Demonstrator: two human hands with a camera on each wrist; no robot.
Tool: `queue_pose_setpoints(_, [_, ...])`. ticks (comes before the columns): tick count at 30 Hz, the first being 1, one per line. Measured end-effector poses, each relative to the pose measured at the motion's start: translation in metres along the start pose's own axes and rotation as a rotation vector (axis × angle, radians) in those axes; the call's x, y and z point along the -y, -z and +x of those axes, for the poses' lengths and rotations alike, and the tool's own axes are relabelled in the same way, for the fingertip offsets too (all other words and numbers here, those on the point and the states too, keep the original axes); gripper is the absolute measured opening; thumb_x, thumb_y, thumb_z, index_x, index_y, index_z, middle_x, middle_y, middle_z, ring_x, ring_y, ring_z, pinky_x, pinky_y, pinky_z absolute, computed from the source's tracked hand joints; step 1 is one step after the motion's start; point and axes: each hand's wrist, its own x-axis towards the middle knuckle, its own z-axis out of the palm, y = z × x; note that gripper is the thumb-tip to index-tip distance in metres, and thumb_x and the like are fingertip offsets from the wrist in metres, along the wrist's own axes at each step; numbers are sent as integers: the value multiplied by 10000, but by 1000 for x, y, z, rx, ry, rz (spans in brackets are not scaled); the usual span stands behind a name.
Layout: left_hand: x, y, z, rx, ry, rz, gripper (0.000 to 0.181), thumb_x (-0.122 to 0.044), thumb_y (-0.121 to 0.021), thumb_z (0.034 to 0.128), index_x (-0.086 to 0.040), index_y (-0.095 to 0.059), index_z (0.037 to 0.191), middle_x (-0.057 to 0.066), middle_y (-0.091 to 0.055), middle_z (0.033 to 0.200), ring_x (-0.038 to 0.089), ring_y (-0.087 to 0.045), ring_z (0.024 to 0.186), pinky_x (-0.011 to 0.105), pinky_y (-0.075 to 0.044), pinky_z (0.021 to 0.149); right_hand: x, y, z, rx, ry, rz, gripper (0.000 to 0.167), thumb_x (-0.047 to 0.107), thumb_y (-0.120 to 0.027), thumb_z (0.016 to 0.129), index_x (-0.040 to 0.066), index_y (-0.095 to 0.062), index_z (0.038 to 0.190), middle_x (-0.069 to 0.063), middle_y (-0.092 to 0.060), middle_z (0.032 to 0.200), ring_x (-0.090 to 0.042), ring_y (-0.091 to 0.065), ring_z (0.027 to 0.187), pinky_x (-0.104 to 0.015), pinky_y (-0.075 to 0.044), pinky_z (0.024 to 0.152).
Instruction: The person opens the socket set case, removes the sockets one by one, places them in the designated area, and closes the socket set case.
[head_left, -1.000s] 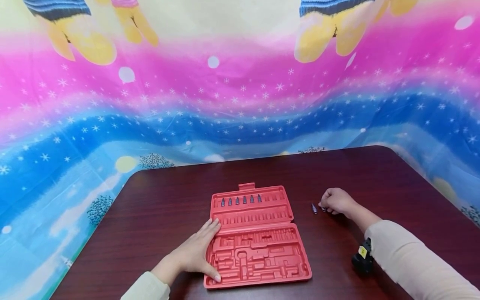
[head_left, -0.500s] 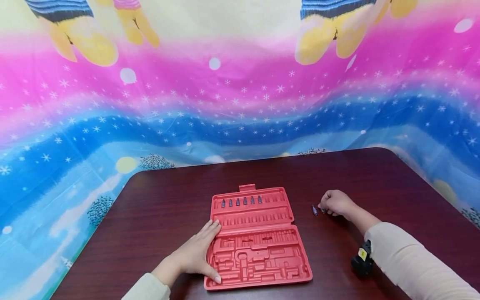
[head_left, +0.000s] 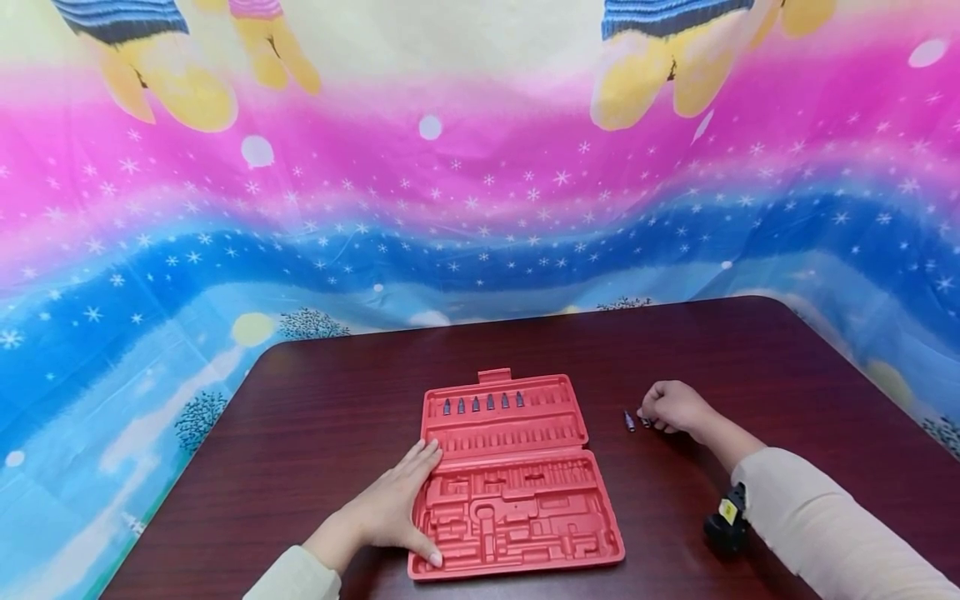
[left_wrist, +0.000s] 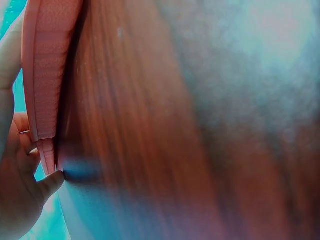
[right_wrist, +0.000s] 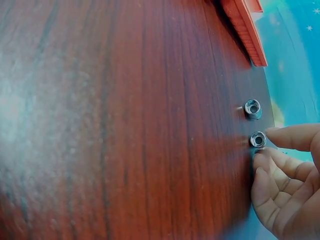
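Note:
A red plastic socket case [head_left: 510, 575] lies unfolded on the dark wooden table. Several pointed dark metal bit sockets [head_left: 475, 404] stand in a row in its far half; its near half shows only moulded hollows. My left hand [head_left: 390, 504] rests on the case's left edge, fingers spread and fairly straight, thumb on the near corner. Right of the case, my right hand [head_left: 671, 406] pinches a bit socket [right_wrist: 258, 139] between thumb and fingers, low at the tabletop. Another loose bit socket [head_left: 628, 420] lies just left of those fingers, its hollow end showing in the right wrist view.
The table [head_left: 360, 392] reaches back to a colourful printed cloth [head_left: 480, 183] that hangs behind and at both sides. Under the right sleeve sits a black wrist camera [head_left: 725, 521]. Bare tabletop surrounds the case.
The head view has tipped very slightly. Both hands, the case and the bit sockets look almost unmoved.

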Motion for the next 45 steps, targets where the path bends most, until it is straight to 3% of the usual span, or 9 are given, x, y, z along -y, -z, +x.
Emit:
queue_pose_setpoints(17, [1,-2,0,-7,-14,7,1196,-671,-663,466,-3,-218,1353,135,-154,1412,277,-67,1286,508,-215,943,-1,2,-5,-14,4,1,121,72,-539,815,-39,-491,832,-92,-540,799,-198,-494,636,-323,-432,550])
queue_pose_setpoints(26, [2,-2,-1,-4,-14,-1,1196,-670,-660,471,3,-211,1352,145,-142,1414,286,-67,1285,523,-214,935,5,1,-6,-18,10,34,88,57,-475,818,-29,-482,836,-169,-569,974,-212,-499,668,-330,-428,577])
queue_pose_setpoints(38, [4,-2,1,2,-30,57,1202,-700,-626,479,-13,-190,1364,138,-120,1420,290,-58,1285,511,-213,942,29,-12,-5,1,23,84,186,147,-543,838,-31,-496,861,-116,-515,771,-218,-514,651,-327,-442,588])
queue_pose_setpoints(45, [4,-2,-1,1,-24,109,1203,-736,-586,477,-48,-179,1376,110,-112,1426,268,-52,1289,498,-230,941,41,-23,0,4,19,88,199,167,-522,846,-21,-515,911,-131,-542,818,-219,-526,694,-332,-456,612])
